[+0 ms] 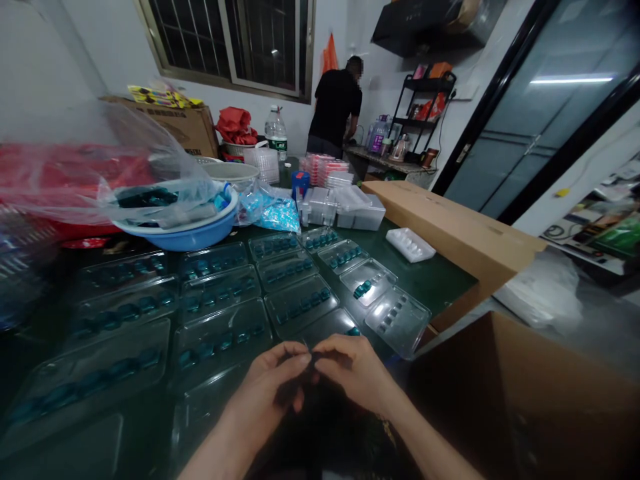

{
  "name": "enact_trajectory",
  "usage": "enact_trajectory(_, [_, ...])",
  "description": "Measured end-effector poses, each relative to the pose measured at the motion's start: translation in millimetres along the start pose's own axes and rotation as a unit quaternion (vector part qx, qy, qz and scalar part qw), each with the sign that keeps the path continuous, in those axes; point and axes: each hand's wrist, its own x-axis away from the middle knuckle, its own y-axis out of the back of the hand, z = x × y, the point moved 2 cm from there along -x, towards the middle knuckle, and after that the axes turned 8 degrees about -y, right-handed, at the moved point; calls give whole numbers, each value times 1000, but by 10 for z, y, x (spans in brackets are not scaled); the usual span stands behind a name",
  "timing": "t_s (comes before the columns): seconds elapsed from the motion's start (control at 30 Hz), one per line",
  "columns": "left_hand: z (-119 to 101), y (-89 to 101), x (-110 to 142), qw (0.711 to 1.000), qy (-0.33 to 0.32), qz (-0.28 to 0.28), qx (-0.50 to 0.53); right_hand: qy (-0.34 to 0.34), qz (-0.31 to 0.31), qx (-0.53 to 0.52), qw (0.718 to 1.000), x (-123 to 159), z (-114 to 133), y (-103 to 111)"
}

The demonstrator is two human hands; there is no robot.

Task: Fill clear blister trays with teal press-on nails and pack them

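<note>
The left hand [270, 387] and the right hand [353, 370] are together in front of the body, their fingertips meeting over the table [440, 287] and pinching a small dark piece [311, 358]. The piece is mostly hidden by the fingers and too small to make out well, but a thin tip seems to point up and away from the person, so its long axis probably runs forward from between the hands. Just ahead of the hands and to their left, see-through plastic trays [220, 343] lie in overlapping rows, most holding lines of small teal pieces [215, 347]. Ahead and to the right of the right hand, one tray [397, 321] holds a short row of small grey pieces, and the tray beside it [367, 280] has a few teal pieces bunched together. A large cardboard box [500, 407] stands close to the right of the right hand. Farther ahead and to the left, a blue basin [200, 233] sits under a loose plastic bag [150, 173], beside a bag of blue pieces [270, 210]. Well beyond the hands, a person in a black shirt [335, 103] stands at a wall table, facing away.
</note>
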Motion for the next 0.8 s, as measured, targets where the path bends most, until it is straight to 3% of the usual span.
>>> enact_trajectory(0.13, [9, -5, 10, 1000, 11, 16, 11, -9, 31, -10, 999, 35, -8, 19])
enact_trajectory(0.3, [10, -34, 2, 1000, 6, 14, 19, 26, -10, 29, 999, 63, -7, 3])
enact_trajectory(0.4, [28, -44, -1, 1000, 12, 11, 18, 61, -2, 30, 998, 74, 32, -9])
enact_trajectory(0.53, [50, -69, -5, 1000, 14, 9, 11, 37, -8, 13, 999, 66, 22, -56])
enact_trajectory(0.67, [13, -76, 18, 1000, 4, 6, 8, 13, -82, -32, 996, 5, -130, -48])
enact_trajectory(0.8, [-73, -10, 87, 1000, -9, 12, 24, -68, -175, -112, 976, -47, -349, 140])
